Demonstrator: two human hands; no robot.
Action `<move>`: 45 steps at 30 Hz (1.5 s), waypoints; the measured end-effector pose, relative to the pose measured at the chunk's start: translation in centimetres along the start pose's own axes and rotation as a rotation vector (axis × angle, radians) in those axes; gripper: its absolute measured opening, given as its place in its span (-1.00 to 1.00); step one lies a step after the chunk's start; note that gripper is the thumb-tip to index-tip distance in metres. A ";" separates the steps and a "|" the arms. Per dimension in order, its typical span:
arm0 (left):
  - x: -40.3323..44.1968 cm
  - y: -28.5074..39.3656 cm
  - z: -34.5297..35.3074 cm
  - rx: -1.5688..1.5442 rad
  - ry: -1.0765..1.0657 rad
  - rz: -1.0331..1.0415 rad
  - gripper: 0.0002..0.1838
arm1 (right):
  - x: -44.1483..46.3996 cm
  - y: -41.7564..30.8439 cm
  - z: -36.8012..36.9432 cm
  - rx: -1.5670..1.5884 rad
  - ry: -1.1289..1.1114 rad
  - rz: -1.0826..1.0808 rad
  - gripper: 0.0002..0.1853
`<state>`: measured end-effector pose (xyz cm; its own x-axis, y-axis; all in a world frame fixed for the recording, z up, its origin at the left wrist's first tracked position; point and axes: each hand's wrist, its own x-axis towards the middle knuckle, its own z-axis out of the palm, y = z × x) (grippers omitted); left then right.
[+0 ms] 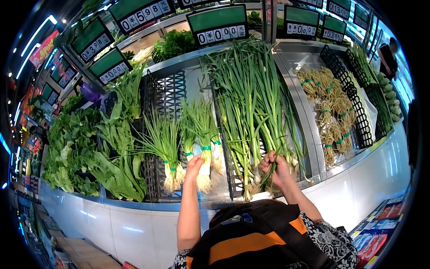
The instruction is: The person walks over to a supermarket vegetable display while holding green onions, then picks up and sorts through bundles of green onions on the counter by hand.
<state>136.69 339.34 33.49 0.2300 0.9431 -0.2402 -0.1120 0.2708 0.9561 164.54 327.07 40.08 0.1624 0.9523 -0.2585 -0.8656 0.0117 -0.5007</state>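
My left hand [193, 167] is closed at the side of a bunch of spring onions [204, 169], tied with a green band, its pale roots hanging down. More banded bunches lie close by: a thin-leaved one [171, 169] to the left and another [217, 154] to the right. My right hand [277, 170] is a curled fist at the root end of a heap of long green onions [251, 103]. Dark green leaves show at its fingers; how many stalks it grips is hidden.
Leafy greens [117, 152] fill the left of the display. Bundled brown roots [329, 107] lie to the right, past a metal divider [299, 107]. Price signs [218, 28] hang along the back. A black plastic crate [168, 92] lies behind the spring onions. A person [389, 58] stands far right.
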 end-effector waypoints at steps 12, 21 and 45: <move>-7.1 2.7 4.1 -0.298 -0.318 0.024 -0.67 | 2.7 0.2 5.3 -0.127 -0.262 0.166 -0.74; -9.1 3.4 6.3 -0.195 -0.327 0.013 -0.67 | 3.2 -2.3 11.0 -0.494 -0.227 -0.127 -0.83; -9.5 1.7 8.9 -0.287 -0.293 0.076 -0.63 | 1.8 -2.0 8.9 -0.519 -0.271 -0.317 -0.79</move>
<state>142.94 329.11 38.88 0.4713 0.8789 -0.0731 -0.3951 0.2845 0.8735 162.31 331.45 47.96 0.1886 0.9706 0.1498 -0.4441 0.2203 -0.8684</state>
